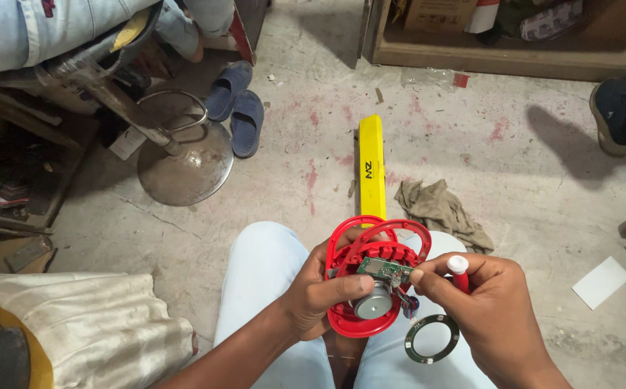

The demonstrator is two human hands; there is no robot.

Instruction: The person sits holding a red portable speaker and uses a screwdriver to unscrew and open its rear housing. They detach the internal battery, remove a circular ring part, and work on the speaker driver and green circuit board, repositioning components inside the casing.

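Note:
My left hand (320,292) grips a red round plastic housing (370,252), held over my lap. Inside it sit a small green circuit board (383,269) and a silver cylindrical motor (370,302). My right hand (482,310) holds a red-handled tool with a white cap (458,270), its tip at the circuit board. A black ring-shaped circuit board (432,338) hangs just below the housing by thin wires. A long yellow bar (371,167) lies on the floor beyond the housing.
A crumpled grey rag (442,210) lies right of the yellow bar. A stool with a round metal base (184,162) and blue slippers (237,108) stand at the upper left. Another person's shoe (619,115) is at the right. White paper (601,282) lies on the concrete floor.

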